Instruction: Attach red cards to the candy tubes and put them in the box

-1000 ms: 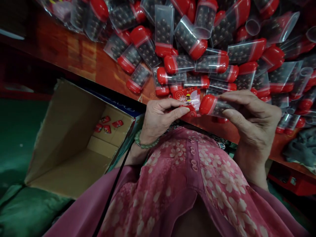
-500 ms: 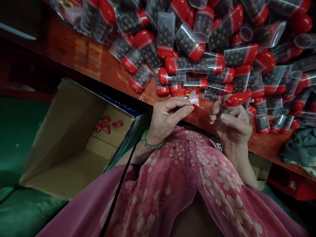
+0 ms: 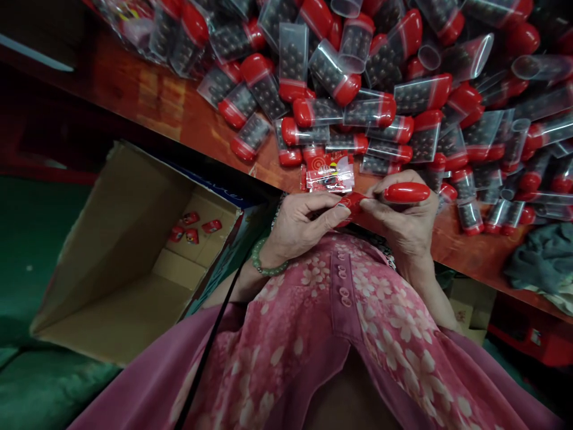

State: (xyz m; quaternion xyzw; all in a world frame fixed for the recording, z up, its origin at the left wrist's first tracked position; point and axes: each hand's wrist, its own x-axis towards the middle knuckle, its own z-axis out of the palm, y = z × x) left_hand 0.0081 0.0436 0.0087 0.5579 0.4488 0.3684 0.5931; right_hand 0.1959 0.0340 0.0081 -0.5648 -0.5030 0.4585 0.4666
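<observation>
My left hand [image 3: 298, 232], a green bead bracelet [image 3: 268, 260] at its wrist, pinches a small red printed sleeve [image 3: 353, 206] between thumb and fingertips. Closed around a clear container with a glossy red cap [image 3: 406, 192] is my right hand [image 3: 409, 222]; the fingers hide most of the container's body. My right thumb also meets the right end of the sleeve. Just beyond my left fingers, shiny red printed sleeves [image 3: 331, 173] lie on the table. Past them spreads a heap of red-capped clear containers [image 3: 322, 112] with small dark balls inside.
An open cardboard box [image 3: 94, 251] stands below the table edge at left, several small red packets [image 3: 191, 236] inside it. The reddish wooden table [image 3: 156, 101] carries a clear plastic bag [image 3: 129, 24] at the far left and a dark cloth [image 3: 544, 260] at right.
My right hand has moved left and nearer with the red-capped container, and its thumb now touches the sleeve. My left hand has drawn slightly nearer, leaving the sleeves on the table more visible.
</observation>
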